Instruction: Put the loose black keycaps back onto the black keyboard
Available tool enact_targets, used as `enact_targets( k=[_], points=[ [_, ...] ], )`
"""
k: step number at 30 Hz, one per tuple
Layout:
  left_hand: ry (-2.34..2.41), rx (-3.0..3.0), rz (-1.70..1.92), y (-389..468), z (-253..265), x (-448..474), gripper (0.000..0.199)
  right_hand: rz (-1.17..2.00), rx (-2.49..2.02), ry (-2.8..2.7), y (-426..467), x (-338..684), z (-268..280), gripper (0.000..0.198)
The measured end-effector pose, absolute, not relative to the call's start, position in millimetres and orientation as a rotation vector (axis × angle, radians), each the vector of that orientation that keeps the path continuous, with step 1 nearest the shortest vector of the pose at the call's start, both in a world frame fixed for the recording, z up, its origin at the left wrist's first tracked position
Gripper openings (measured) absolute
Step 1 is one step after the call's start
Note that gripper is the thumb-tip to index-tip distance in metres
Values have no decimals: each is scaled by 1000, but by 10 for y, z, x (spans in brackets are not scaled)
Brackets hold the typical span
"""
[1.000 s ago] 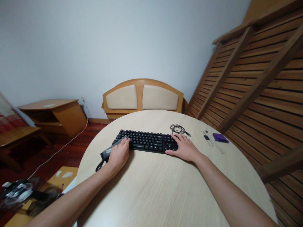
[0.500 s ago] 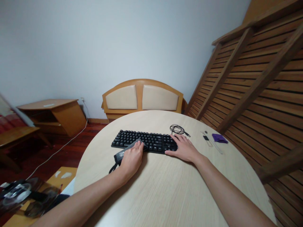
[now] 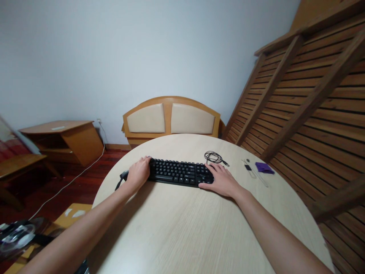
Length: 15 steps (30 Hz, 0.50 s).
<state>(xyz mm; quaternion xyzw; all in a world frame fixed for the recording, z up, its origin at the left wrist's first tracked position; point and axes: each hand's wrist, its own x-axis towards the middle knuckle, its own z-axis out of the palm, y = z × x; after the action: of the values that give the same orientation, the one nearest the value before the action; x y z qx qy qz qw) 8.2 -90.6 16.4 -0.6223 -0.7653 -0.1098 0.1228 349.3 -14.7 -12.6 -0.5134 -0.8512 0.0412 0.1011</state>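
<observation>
A black keyboard (image 3: 174,171) lies flat on the round pale wooden table (image 3: 196,228). At the keyboard's left end, my left hand (image 3: 138,173) is closed around a dark grey device with a black strap (image 3: 124,175); only its outer end and strap show, and my hand hides the rest. My right hand (image 3: 221,179) grips the keyboard's right end, thumb along the near edge and fingers over the far corner. Just beyond that end lies a coiled black cable with a plug (image 3: 213,156).
On the table's right side are a folded purple cloth (image 3: 264,168), a small black item with a wire loop (image 3: 248,167) and a thin pale strip (image 3: 261,179). A slatted wooden frame (image 3: 308,114) leans at the right; a headboard (image 3: 171,99) stands behind the table.
My left hand has moved left with the dark grey device, from the keyboard's near middle to its left end. My right hand stays on the right end, and the keyboard has not visibly moved.
</observation>
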Motion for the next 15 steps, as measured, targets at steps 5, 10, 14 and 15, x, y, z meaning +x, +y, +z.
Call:
enact_targets(
  k=[5, 10, 14, 15],
  points=[
    [-2265, -1798, -293, -862, -2, 162, 41, 123, -1529, -2513, -154, 3491, -118, 110],
    [-2286, -1777, -259, -878, 8, 274, 37, 130, -1534, -2517, -154, 3489, -118, 112],
    [-2286, -1788, -221, -903, 57, 368, 34, 129, -1532, -2517, -150, 3486, -121, 112],
    [-2284, -1794, -213, -912, 63, 397, 35, 127, -1532, -2517, -150, 3486, -122, 112]
  ],
)
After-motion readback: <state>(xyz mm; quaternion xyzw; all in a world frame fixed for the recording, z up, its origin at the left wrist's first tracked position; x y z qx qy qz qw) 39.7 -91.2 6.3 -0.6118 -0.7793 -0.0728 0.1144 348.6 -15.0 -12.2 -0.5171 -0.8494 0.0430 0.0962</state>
